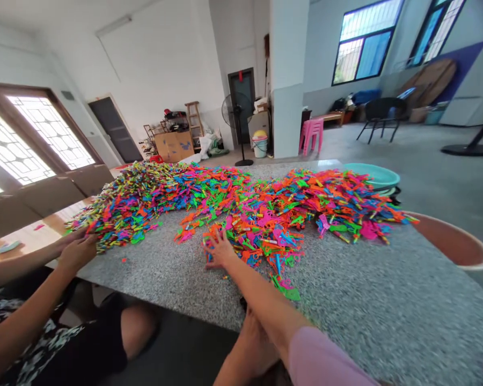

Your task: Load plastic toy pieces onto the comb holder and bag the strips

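Observation:
A large heap of small bright plastic pieces (pixel 265 220), some looking like toy pistols, lies across the speckled stone table (pixel 161 268). My right hand (pixel 220 249) reaches out with spread fingers against the near left side of the heap, touching the orange and pink pieces. Below my right forearm, at the table's near edge, is my left hand (pixel 253 327). Its fingers are mostly hidden, and a dark patch shows beside it. A few green and pink pieces (pixel 285 288) lie apart near my right forearm.
At the left, another person's hands (pixel 78 249) are beside a second, yellower heap (pixel 132 198). A teal basin (pixel 372 174) and a reddish-brown round tub (pixel 451 238) stand past the table's right side. Beyond are a fan (pixel 236 110) and pink stools (pixel 312 133).

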Available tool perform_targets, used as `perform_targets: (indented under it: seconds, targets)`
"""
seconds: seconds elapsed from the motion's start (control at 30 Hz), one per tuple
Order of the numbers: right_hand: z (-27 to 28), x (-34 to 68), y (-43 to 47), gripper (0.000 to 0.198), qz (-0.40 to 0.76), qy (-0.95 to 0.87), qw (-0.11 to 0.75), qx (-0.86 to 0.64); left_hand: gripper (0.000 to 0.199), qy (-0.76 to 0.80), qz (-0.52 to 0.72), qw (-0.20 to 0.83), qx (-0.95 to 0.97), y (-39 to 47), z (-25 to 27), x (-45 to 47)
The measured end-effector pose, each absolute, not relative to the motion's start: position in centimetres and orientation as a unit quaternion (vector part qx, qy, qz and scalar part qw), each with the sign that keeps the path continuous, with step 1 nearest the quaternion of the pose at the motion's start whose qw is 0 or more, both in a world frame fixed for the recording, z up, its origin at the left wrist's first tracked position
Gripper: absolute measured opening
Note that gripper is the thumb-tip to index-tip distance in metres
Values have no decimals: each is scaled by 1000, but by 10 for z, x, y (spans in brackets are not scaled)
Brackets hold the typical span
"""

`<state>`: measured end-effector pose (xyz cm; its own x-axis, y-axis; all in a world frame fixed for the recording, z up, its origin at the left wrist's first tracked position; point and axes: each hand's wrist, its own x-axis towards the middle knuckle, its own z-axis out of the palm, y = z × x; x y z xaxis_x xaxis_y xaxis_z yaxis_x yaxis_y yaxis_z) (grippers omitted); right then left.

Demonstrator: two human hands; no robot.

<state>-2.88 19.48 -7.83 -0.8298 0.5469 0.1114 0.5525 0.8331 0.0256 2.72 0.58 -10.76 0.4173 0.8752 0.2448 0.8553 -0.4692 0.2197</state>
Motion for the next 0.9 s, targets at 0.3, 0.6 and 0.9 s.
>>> perform_targets:
  seconds: [0.3,0.6,0.9]
  targets:
    - [-91,59,203,66,-27,-969,37,-243,68,599,164,-30,783,-47,-133,14]
    - [-90,162,183,60,15,-984,16,-177,59,693,185,-55,695,-49,-136,29]
    - [-78,277,175,53,42,-986,17,-158,68,673,179,-61,715,-25,-139,71]
